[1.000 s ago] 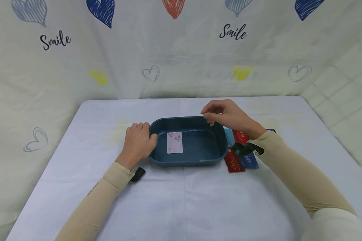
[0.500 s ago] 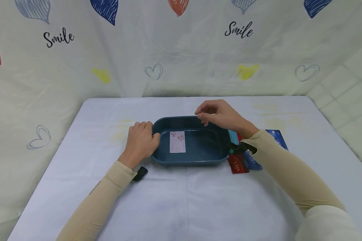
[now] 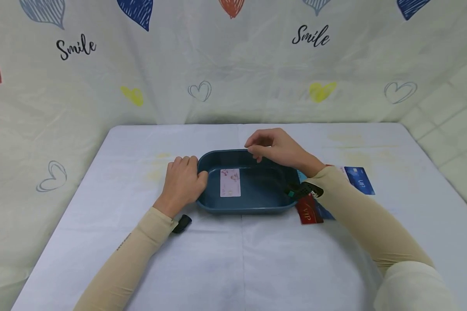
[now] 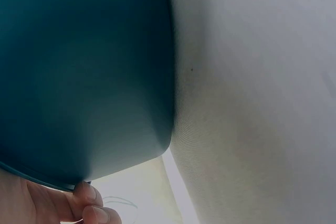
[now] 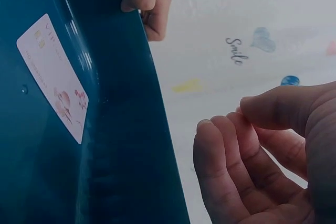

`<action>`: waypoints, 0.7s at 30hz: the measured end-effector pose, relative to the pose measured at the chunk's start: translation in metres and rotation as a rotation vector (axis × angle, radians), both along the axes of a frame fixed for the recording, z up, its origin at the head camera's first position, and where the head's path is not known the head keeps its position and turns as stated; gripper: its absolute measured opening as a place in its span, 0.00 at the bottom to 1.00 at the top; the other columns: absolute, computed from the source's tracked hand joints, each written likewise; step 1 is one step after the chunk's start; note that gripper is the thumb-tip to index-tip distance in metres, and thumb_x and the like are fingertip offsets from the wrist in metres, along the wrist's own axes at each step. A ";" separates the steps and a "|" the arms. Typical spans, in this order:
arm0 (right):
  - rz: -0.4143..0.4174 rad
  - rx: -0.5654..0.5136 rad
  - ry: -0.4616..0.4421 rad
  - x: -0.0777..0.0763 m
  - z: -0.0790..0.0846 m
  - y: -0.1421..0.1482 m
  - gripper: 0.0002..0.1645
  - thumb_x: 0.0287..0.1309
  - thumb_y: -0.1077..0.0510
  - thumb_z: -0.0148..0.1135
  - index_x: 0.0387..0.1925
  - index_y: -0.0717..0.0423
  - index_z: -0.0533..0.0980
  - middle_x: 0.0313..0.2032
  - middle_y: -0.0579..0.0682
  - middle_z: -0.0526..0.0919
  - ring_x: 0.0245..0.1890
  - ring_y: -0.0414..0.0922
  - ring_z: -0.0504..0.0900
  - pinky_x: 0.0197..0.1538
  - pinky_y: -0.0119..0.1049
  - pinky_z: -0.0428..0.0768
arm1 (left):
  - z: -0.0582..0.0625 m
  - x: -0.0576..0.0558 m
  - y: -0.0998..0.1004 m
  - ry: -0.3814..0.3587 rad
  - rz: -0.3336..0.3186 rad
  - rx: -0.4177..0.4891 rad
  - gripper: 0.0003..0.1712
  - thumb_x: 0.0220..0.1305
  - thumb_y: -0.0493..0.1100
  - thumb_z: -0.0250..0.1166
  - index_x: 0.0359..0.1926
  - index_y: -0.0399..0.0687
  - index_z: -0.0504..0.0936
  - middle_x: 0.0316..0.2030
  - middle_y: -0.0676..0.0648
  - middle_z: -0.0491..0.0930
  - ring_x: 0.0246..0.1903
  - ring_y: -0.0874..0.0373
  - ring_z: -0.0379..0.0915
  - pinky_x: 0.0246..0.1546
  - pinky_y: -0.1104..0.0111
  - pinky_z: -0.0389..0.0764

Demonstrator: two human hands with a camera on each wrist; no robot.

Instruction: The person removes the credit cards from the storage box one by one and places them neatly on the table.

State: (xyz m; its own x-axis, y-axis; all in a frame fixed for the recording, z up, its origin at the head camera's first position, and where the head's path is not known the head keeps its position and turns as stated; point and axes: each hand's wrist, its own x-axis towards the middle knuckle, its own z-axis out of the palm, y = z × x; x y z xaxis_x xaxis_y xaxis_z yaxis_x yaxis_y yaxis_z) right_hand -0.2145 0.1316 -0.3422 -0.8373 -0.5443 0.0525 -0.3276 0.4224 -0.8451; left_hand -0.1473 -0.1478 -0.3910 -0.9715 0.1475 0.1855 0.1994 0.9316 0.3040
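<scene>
A dark teal rectangular tray (image 3: 257, 211) stands on the white-covered table, and inside it a pale pink card (image 3: 230, 183) lies flat toward the left. At the tray's left end my left hand (image 3: 183, 183) grips the rim, with the thumb over the edge; its fingertips also show in the left wrist view. My right hand (image 3: 278, 147) hovers over the far rim, right of the middle. In the right wrist view its fingers are loosely curled, the thumb is near the index fingertip, and nothing is seen between them. The card (image 5: 55, 80) there reads VIP.
Right of the tray lie several cards: a red VIP card (image 3: 309, 210), a blue card (image 3: 324, 211) partly hidden by my wrist, and another blue card (image 3: 359, 180) farther right. A printed cloth (image 3: 249, 77) with hearts hangs behind the table.
My right hand has moved left along the far rim, uncovering the blue card at the far right. My left hand keeps its grip. The head view has shifted slightly.
</scene>
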 end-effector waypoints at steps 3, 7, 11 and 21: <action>0.009 -0.010 -0.006 -0.002 -0.002 -0.003 0.12 0.62 0.50 0.62 0.44 0.51 0.81 0.32 0.53 0.83 0.30 0.55 0.83 0.42 0.54 0.81 | 0.000 0.000 0.000 -0.001 0.001 0.000 0.13 0.61 0.47 0.49 0.32 0.42 0.72 0.28 0.44 0.72 0.34 0.46 0.65 0.40 0.56 0.65; 0.030 -0.011 0.000 -0.003 -0.005 -0.007 0.10 0.62 0.51 0.62 0.43 0.48 0.81 0.33 0.53 0.82 0.28 0.49 0.83 0.41 0.53 0.82 | 0.000 0.000 0.001 0.000 0.001 0.003 0.13 0.61 0.48 0.49 0.33 0.42 0.73 0.29 0.44 0.73 0.35 0.46 0.66 0.41 0.56 0.66; 0.060 -0.015 0.008 -0.003 -0.007 -0.013 0.09 0.61 0.52 0.63 0.43 0.47 0.81 0.33 0.53 0.82 0.28 0.47 0.83 0.42 0.54 0.82 | -0.001 0.000 0.001 0.005 -0.001 0.008 0.13 0.61 0.48 0.49 0.33 0.42 0.73 0.29 0.44 0.73 0.35 0.46 0.66 0.41 0.55 0.66; 0.120 0.061 0.031 -0.005 -0.018 -0.023 0.14 0.61 0.55 0.63 0.46 0.56 0.79 0.37 0.53 0.85 0.30 0.45 0.84 0.40 0.43 0.83 | -0.002 -0.001 0.000 0.007 -0.004 0.006 0.14 0.62 0.48 0.48 0.33 0.42 0.73 0.29 0.44 0.73 0.35 0.46 0.66 0.41 0.55 0.66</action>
